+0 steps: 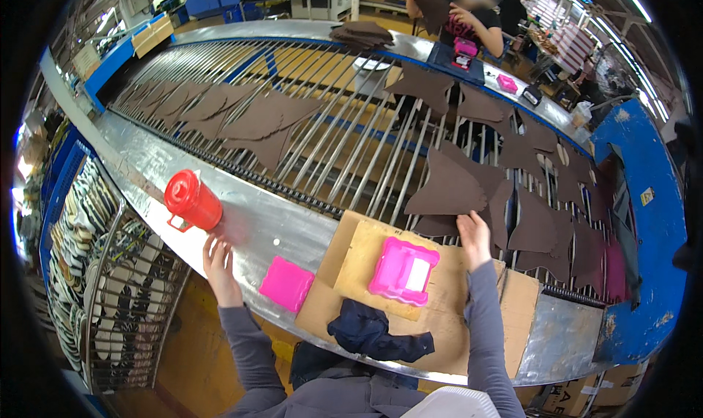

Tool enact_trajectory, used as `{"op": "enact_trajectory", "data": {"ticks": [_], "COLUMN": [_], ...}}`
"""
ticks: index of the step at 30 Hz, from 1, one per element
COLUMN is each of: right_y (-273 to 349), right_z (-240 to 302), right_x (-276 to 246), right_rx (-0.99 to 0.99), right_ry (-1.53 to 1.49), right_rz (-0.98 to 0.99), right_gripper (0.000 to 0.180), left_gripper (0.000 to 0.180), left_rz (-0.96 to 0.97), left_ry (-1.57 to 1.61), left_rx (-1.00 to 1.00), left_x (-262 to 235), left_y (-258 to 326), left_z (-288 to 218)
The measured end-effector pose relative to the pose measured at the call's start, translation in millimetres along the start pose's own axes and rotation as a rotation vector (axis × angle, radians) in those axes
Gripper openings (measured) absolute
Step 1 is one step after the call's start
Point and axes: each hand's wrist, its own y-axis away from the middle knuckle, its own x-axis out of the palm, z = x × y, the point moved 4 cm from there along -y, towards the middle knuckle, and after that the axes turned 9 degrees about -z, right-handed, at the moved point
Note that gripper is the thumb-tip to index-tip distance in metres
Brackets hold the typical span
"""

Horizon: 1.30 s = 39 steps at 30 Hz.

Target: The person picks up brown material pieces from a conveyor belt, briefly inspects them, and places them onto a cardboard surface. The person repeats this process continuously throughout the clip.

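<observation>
the fingers-apart left hand (pixel 222 268) could bump that red plastic jug (pixel 194 204) over; i can't tell if the right hand (pixel 474 238) pinches the flat brown sheet (pixel 447 187).

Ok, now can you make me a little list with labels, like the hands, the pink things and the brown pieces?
left hand: fingers spread, seems empty, near the red jug
right hand: at a brown piece's edge, grip unclear
pink container: on a yellowish board
pink square: beside the cardboard
other brown pieces: spread over metal bars
dark cloth: crumpled
</observation>
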Motion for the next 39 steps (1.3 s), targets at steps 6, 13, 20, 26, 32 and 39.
{"op": "enact_trajectory", "data": {"ticks": [6, 13, 20, 26, 32, 39], "right_y": [169.3, 247.9, 235.2, 247.4, 278.0, 344.3], "right_z": [85.1, 104.2, 90.1, 91.4, 101.0, 98.9], "right_x": [-18.1, -115.7, -100.2, -95.8, -55.7, 143.6], "right_rx": [-0.256, -0.478, -0.413, -0.417, -0.537, -0.713], "right_ry": [0.164, 0.274, 0.4, 0.448, 0.428, 0.687], "right_rz": [0.233, -0.424, -0.463, -0.439, -0.17, 0.723], "right_gripper": [0.051, 0.041, 0.039, 0.037, 0.035, 0.057], "left_gripper": [0.042, 0.056, 0.026, 0.019, 0.039, 0.053], "left_rz": [0.337, 0.335, 0.114, 0.198, 0.687, 0.885], "left_ry": [-0.022, -0.237, -0.084, 0.109, 0.513, 0.074], "left_rx": [-0.153, -0.142, -0.435, -0.516, -0.402, 0.498], "left_x": [80.8, 184.8, 214.5, 231.0, 258.4, 197.8], "left_y": [-12.2, -149.2, -276.7, -248.5, -80.2, 141.1], "left_z": [0.9, 91.8, 157.9, 137.9, -9.0, -105.8]}}
